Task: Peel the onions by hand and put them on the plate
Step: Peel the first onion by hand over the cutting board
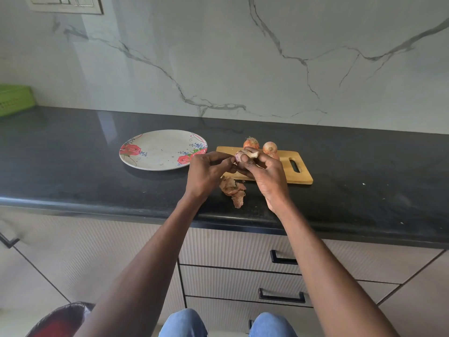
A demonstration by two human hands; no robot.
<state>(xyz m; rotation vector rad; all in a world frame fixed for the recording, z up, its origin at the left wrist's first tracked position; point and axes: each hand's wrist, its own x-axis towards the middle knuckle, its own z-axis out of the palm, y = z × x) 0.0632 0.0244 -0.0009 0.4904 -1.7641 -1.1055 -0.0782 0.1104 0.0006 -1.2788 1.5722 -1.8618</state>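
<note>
1. While the black tabletop [73,166] carries it all, the flowered plate [160,152] sits left, beside the cutting board [298,176].
2. Both hands, left hand [209,173] and right hand [267,173], grip one half-peeled onion [240,156] above the board.
3. Two unpeeled onions [269,147] wait behind; peels [233,188] lie below.

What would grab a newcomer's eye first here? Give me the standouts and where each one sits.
First, the two hands meeting mid-frame: the right hand grips a partly peeled onion above the wooden cutting board, while the left hand pinches at its skin. Left of them, a floral plate sits on the black countertop with no onion on it. Peeled skins lie below the hands, and more unpeeled onions wait at the board's far edge.
</note>
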